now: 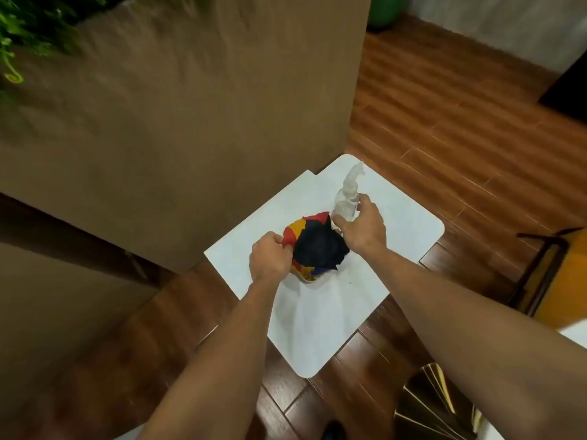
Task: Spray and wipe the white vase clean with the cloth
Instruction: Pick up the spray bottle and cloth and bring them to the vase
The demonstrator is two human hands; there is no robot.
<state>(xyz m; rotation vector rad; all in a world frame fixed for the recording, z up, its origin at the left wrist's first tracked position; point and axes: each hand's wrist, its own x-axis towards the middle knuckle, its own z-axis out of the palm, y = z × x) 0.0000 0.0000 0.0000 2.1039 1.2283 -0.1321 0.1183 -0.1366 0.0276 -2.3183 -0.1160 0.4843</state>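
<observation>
A cloth (317,246) in black, red, yellow and blue lies bunched over the white vase (306,278) on the small white table (320,328). Only a sliver of the vase's rim shows under the cloth at the near side. My left hand (270,260) pinches the cloth's left edge. My right hand (362,228) is wrapped around the base of a clear spray bottle (347,196), which stands upright just behind and to the right of the cloth, nozzle pointing away.
A tall brown panel (190,122) rises right behind the table's far left edge. Wooden floor (460,122) surrounds the table. A dark-framed chair with a yellow seat (559,274) stands at the right, and green leaves (19,33) hang at the top left.
</observation>
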